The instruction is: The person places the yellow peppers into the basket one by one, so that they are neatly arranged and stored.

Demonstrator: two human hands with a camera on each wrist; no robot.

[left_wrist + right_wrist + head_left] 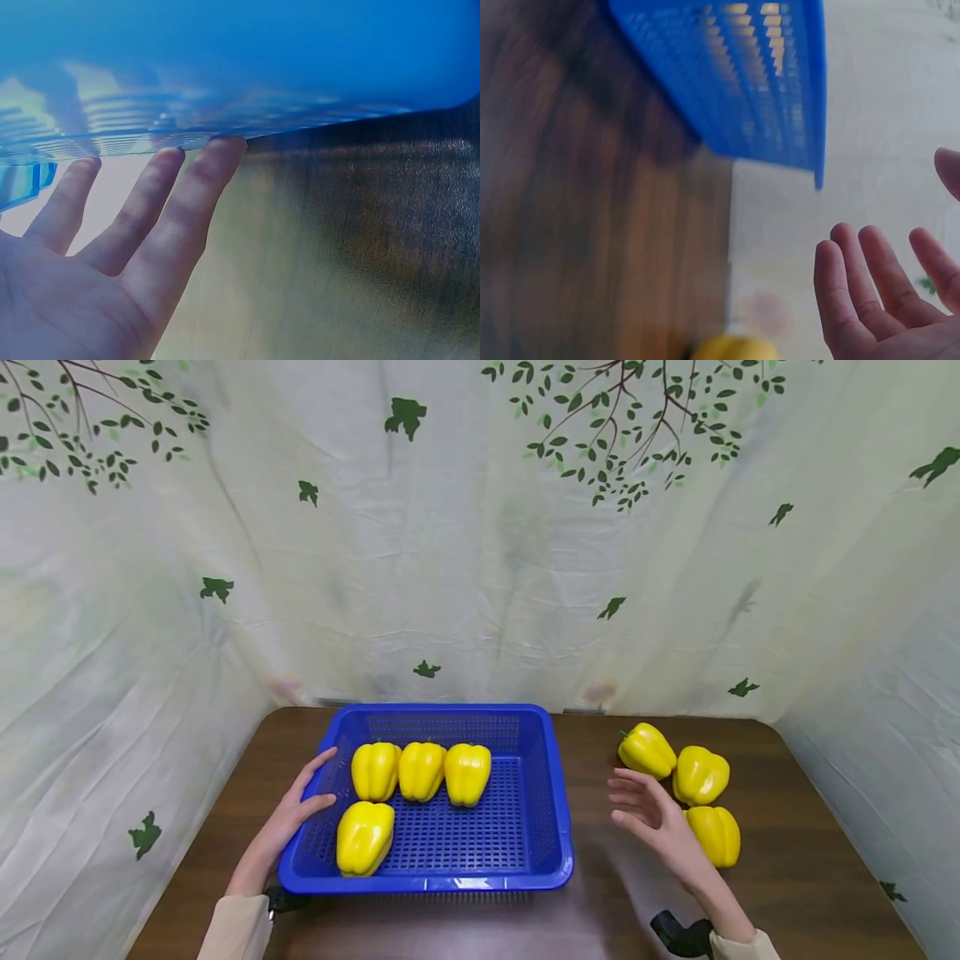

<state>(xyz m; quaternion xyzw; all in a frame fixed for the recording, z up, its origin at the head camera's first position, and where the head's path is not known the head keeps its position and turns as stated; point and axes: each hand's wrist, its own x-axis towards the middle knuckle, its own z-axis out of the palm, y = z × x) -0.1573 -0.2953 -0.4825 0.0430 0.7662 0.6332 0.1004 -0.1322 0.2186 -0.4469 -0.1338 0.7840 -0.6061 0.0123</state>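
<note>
My left hand rests against the left side of a blue plastic basket, thumb and index finger over its rim. In the left wrist view its other fingers look straight and spread, tips at the basket's side. The basket holds a row of three yellow bell peppers, left, middle and right, and a fourth pepper at the front left. My right hand hovers empty, fingers extended, right of the basket. Nearest it are three loose peppers: back, middle and front, which it partly covers.
The basket and loose peppers stand on a brown wooden table. Behind and at both sides hangs a pale curtain printed with leaves and birds. Dark wrist devices, left and right, sit by the sleeves.
</note>
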